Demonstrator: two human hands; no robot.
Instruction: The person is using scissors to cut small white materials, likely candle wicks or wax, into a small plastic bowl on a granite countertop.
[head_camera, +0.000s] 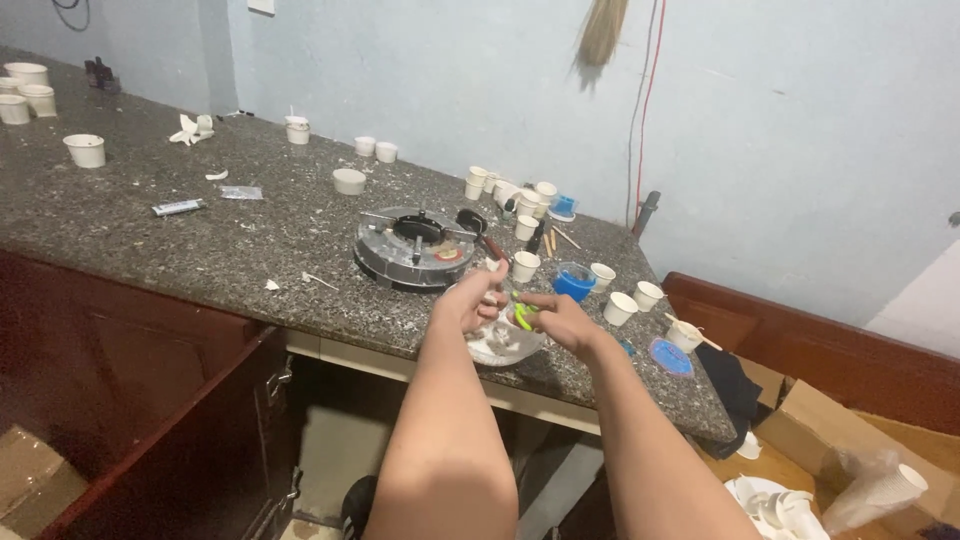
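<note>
Seen from the head camera, a person leans over a speckled stone surface (150, 230), both forearms stretched out above a shallow bowl of pale grey material (503, 347) at the front edge. The left hand (468, 302) has its fingers curled around a small whitish lump, though the exact hold is hard to make out; the right hand (562, 318) has its fingers closed on a small green tool (522, 317) pointed toward that lump. Just behind stands a round metal turntable (415, 248), with a blue tub (574, 281) and many small white cups (525, 265) scattered near. The work probably goes best held low over the bowl, so crumbs fall inside it, with the tool moved in short strokes and elbows kept clear of the cups.
</note>
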